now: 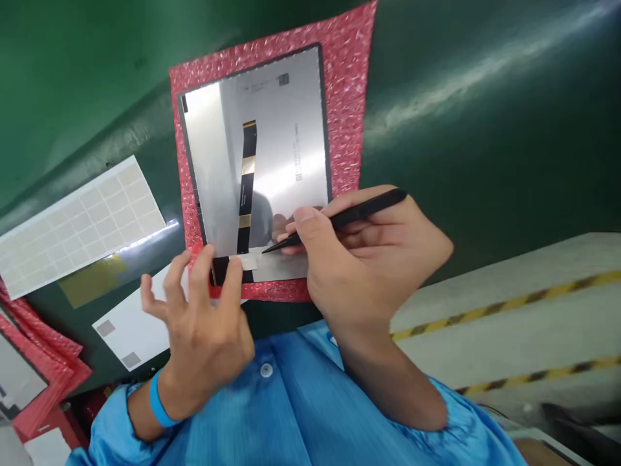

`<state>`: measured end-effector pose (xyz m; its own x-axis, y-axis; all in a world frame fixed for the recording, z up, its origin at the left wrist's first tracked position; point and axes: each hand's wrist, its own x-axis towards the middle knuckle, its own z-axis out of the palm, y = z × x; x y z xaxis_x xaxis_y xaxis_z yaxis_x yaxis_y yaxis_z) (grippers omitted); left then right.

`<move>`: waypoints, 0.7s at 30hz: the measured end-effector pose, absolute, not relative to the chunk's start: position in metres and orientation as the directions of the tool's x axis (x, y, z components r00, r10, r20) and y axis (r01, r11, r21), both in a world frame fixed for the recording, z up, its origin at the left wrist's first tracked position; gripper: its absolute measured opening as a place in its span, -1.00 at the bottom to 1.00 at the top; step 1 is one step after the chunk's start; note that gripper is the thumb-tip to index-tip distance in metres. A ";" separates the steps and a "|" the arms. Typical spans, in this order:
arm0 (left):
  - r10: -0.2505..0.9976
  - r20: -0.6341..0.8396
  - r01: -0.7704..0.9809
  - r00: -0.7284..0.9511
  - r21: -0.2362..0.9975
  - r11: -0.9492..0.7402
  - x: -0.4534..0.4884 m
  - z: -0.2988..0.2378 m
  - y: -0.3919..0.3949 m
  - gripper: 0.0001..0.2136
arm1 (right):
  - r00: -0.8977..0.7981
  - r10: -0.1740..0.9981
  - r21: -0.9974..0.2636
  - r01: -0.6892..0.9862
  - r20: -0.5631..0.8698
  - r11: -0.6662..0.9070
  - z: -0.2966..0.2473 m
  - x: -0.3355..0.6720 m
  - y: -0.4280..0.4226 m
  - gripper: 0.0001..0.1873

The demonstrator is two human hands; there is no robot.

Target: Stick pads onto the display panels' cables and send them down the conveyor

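Silvery, mirror-smooth rectangular panel (279,158), dark-edged, lay on crinkled pinkish-red bubble wrap (347,97). Right hand (363,259) pinched slim black pointed tool (361,211); left hand (206,323), loosely spread, touched panel's near-left corner.

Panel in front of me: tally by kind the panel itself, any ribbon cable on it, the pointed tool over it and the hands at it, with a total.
Panel: 1
Ribbon cable: 1
Pointed tool: 1
Hands: 2 (left hand, right hand)
Total: 5
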<state>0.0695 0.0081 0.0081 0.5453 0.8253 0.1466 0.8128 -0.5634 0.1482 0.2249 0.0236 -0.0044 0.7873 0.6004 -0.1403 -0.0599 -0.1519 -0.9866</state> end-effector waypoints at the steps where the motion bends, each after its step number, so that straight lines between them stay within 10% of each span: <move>1: 0.803 0.128 0.791 0.582 0.142 -0.595 0.072 0.007 0.007 -0.67 | 0.794 0.592 -0.988 -0.071 -0.139 -0.137 -0.005 0.224 0.024 -0.79; 13: 0.881 -0.027 0.873 0.472 -0.125 -0.471 0.062 0.003 -0.017 -0.42 | 0.774 0.620 -0.991 -0.120 -0.127 -0.053 -0.019 0.217 0.019 -0.77; 21: 0.802 -0.182 0.820 0.569 0.209 -0.534 0.084 0.011 -0.009 -0.45 | 0.769 0.619 -0.978 -0.209 -0.159 0.009 -0.032 0.216 0.019 -0.72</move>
<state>0.0845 -0.0087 0.0111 0.5686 0.8023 -0.1817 0.8196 -0.5336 0.2088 0.2160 0.0189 -0.0322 0.7687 0.6194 -0.1591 -0.2095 0.0088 -0.9778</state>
